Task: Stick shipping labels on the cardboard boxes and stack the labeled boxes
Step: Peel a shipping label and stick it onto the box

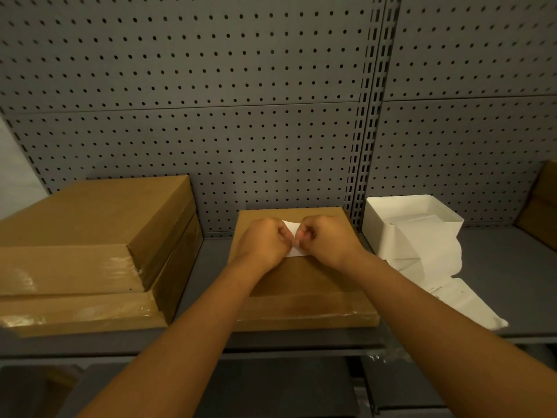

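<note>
A flat cardboard box (304, 294) lies on the grey shelf in front of me. Over its far half, my left hand (264, 242) and my right hand (327, 239) both pinch a small white shipping label (291, 228) between curled fingers. Most of the label is hidden by the fingers; a bit of white shows above and below them. At the left stands a stack of two taped cardboard boxes (90, 254).
A white bin (413, 218) at the right holds a strip of white label paper (428, 254) that spills over its front onto the shelf (494, 267). Another cardboard box (539, 206) leans at the far right edge. Grey pegboard (211, 116) closes the back.
</note>
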Available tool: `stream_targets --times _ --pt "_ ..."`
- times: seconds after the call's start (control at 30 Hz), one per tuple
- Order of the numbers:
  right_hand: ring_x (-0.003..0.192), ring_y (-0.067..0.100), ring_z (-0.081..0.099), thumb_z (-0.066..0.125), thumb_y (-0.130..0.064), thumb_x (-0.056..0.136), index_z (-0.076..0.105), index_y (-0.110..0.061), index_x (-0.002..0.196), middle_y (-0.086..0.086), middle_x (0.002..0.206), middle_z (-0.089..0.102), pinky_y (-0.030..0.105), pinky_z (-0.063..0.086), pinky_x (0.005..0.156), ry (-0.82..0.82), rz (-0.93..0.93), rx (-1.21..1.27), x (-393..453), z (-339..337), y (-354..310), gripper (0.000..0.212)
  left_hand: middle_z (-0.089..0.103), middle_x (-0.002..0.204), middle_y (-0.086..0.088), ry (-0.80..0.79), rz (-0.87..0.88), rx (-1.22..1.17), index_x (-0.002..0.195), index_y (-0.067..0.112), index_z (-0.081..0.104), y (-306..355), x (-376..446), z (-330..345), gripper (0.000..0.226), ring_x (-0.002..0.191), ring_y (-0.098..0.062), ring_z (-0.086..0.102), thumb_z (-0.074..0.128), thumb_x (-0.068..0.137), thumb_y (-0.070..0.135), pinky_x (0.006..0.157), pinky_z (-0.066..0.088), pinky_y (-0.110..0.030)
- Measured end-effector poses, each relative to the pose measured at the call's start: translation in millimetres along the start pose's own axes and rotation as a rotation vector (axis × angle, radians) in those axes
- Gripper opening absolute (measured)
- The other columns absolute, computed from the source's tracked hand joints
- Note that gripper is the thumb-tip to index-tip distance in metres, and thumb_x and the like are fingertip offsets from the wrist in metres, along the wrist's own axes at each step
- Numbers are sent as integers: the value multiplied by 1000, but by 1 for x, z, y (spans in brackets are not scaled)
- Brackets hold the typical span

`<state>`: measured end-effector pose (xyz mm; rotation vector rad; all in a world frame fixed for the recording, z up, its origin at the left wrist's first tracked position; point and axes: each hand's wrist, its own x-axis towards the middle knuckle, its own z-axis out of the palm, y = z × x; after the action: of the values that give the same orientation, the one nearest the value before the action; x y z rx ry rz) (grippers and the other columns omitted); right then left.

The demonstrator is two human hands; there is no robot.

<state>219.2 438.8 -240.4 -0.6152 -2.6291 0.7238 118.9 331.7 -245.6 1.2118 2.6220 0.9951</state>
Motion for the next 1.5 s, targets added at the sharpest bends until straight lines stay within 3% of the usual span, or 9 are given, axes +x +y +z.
stream_targets --times 0.13,0.27,0.63,0.83,1.03,1.13,1.23,1.37,1.5 --pt "88 13 56 66 -13 86 72 -13 87 -2 94 64 17 43 71 -32 -52 -71 -9 1 3 7 68 100 1 -40 73 75 92 19 73 -10 -7 -3 11 91 -15 62 64 86 17 84 54 -34" --pt "101 17 58 63 -14 88 74 -13 94 2 107 66 19 46 83 4 -18 -91 -17 -6 10 12 62 116 1 3 138 170 112 18 70 -18 -15 -8 25 105 -17 57 65 88 23 91 49 -30" --pt "90 12 65 61 -13 89 77 -15 93 -2 99 73 25 51 91 80 56 -134 -40 -19 25 17 73 91 5 20 165 243 89 19 77 -24 -35 -24 19 74 -10 63 59 91 25 71 54 -26" --pt "99 15 64 56 -18 92 76 -16 100 -2 108 72 28 51 94 18 -63 -173 -52 -9 12 21 71 110 8 2 270 223 99 21 76 -12 -47 -11 21 92 -10 66 57 92 26 81 55 -27" --pt "78 15 65 53 -18 91 76 -13 86 0 88 74 31 56 81 95 13 -222 -47 -17 21 25 72 82 0 53 251 301 85 14 75 -19 -43 -21 25 73 -14 65 54 92 26 70 55 -30" --pt "91 17 61 47 -19 95 74 -15 92 1 99 72 33 52 89 -12 -144 -214 -46 -3 6 28 73 101 2 -13 360 256 99 19 75 -13 -45 -11 24 91 -14 66 53 93 26 79 54 -34" --pt "105 19 58 48 -21 95 73 -17 104 1 113 69 34 49 96 -26 -163 -210 -45 -1 11 27 74 91 3 15 333 301 92 20 75 -23 -43 -13 27 78 -11 64 50 92 30 71 55 -34" --pt "73 15 63 51 -21 91 75 -13 88 2 88 73 32 55 76 73 -15 -254 -38 -15 29 26 68 72 3 56 270 351 81 17 73 -33 -35 -24 30 61 -11 59 51 94 32 61 53 -31" --pt "91 23 62 45 -20 95 69 -8 102 9 103 69 39 52 87 31 -71 -221 -24 -5 15 28 70 103 -4 37 351 277 103 13 71 -18 -21 -10 28 94 -18 62 46 96 24 83 52 -37"
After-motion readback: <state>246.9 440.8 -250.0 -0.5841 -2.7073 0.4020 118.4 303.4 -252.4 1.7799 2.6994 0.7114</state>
